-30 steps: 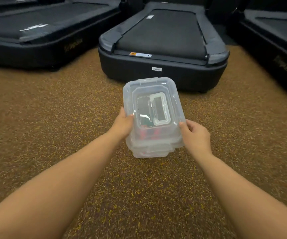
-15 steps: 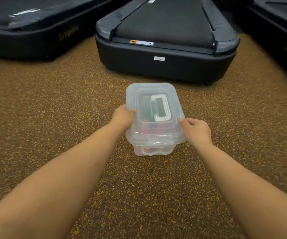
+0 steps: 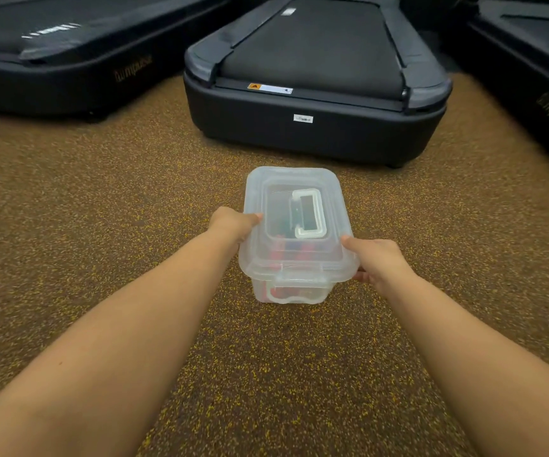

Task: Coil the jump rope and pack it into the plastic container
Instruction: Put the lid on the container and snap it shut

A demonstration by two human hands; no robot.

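Between the two outstretched arms, low over the speckled brown floor (image 3: 101, 225), sat the clear plastic container (image 3: 294, 275) with its lid (image 3: 299, 255) on. The left hand (image 3: 233, 222) gripped the lid's left edge, thumb on top, fingers curled under the rim; the right hand (image 3: 377, 258) gripped the right edge the same way, so each grip was clamped on a long side of the box. Whether its base touched the floor could not be told. Its long axis ran away from the person toward the middle treadmill (image 3: 316, 94), and a white handle (image 3: 307, 214) lay flat on the lid. Red and blue parts of the jump rope (image 3: 279, 252) showed blurred through the plastic. More treadmills stood left (image 3: 52, 61) and right (image 3: 530, 61).
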